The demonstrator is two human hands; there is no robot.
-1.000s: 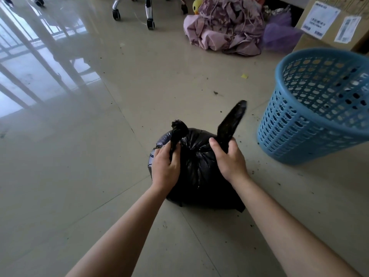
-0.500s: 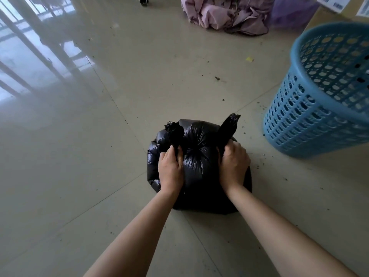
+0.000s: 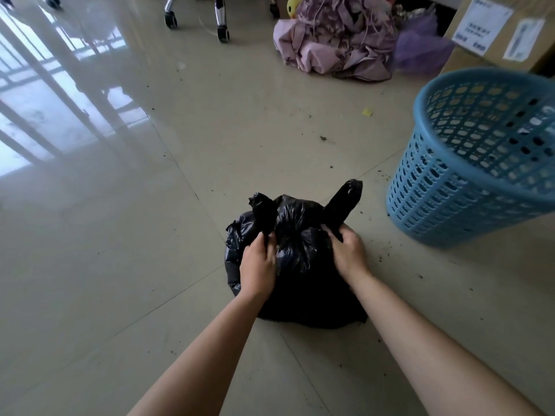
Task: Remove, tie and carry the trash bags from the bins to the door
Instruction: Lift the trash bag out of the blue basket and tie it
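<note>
**Bag out of the bin, knot yet to come**

The black trash bag [image 3: 300,235] sits on the tiled floor [image 3: 150,265], near the blue basket [image 3: 468,181] and free of it. The left hand [image 3: 258,265] is curled tight round the left twisted end [image 3: 262,211], and the right hand [image 3: 348,253] grips the right twisted end [image 3: 345,202]. Within the last second both hands have slid down towards the base of the ends, and the right one now shows shorter above the fist. The ends remain apart and uncrossed, so the tying looks barely begun, with the carry to the door still ahead. Beyond lie a heap of purple cloth [image 3: 336,46], a cardboard box [image 3: 495,31] and chair wheels [image 3: 222,34].
</note>
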